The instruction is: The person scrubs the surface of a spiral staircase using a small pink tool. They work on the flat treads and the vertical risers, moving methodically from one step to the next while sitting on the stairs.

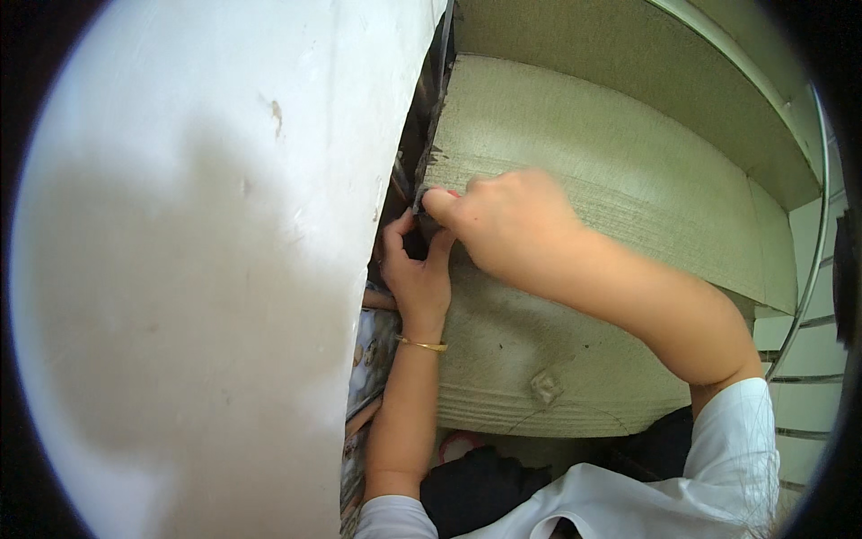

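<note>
My left hand (417, 269), with a gold bangle at its wrist, reaches into the dark gap beside a white wall or panel; its thumb and fingers are spread around a dark opening at the stair's edge. Just above it, my right hand (508, 212) is curled, its fingers closed on a small dark piece (420, 195) at the edge of the greenish stone-like step (572, 162). A bit of red shows by the right fingers. What the piece is cannot be told, and the left fingertips are partly hidden.
The white panel (202, 269) fills the left side. Below the left hand, patterned material (370, 350) and brown rods lie in the gap. A lower step (539, 357) carries a whitish lump. A curved metal railing (818, 236) runs along the right, and a pink-rimmed round object (459, 446) is low down.
</note>
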### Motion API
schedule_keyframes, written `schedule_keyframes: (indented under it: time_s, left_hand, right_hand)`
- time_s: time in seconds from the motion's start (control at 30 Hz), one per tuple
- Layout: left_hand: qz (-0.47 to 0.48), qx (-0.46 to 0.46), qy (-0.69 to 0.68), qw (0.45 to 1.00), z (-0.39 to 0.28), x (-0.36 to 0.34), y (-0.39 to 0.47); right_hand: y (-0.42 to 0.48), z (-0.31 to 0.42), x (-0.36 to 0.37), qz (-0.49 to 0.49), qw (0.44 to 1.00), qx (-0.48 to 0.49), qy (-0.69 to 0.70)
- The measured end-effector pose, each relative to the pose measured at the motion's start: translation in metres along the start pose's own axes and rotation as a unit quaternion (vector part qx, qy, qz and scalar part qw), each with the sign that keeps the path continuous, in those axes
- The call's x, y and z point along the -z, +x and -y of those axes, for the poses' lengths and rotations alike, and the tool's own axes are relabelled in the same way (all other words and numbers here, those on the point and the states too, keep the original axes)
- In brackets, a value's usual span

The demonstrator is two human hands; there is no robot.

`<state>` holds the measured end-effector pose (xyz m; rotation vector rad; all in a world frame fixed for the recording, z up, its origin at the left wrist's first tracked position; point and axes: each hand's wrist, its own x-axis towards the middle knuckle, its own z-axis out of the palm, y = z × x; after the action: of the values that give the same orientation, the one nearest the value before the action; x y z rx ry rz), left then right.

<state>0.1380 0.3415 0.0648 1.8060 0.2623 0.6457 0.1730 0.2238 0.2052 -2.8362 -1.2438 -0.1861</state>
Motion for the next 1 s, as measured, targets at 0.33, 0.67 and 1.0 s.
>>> schedule_keyframes:
  time_s: [0.33,0.67,1.0]
  left_hand:
    - [-0.008,-0.016,0.002,1.000,0.003,0.001,-0.006]
    - [-0.007,-0.010,0.001,1.000,0.004,0.000,-0.004]
    - [0.000,-0.019,0.015,1.000,-0.001,0.003,0.000]
  right_hand:
    - [-0.024,-0.005,0.003,0.030,0.997,-0.064,0.013]
    - [-0.015,-0.019,-0.013,0.005,0.998,-0.063,0.005]
    - [0.013,-0.044,0.010,0.061,0.992,-0.060,-0.096]
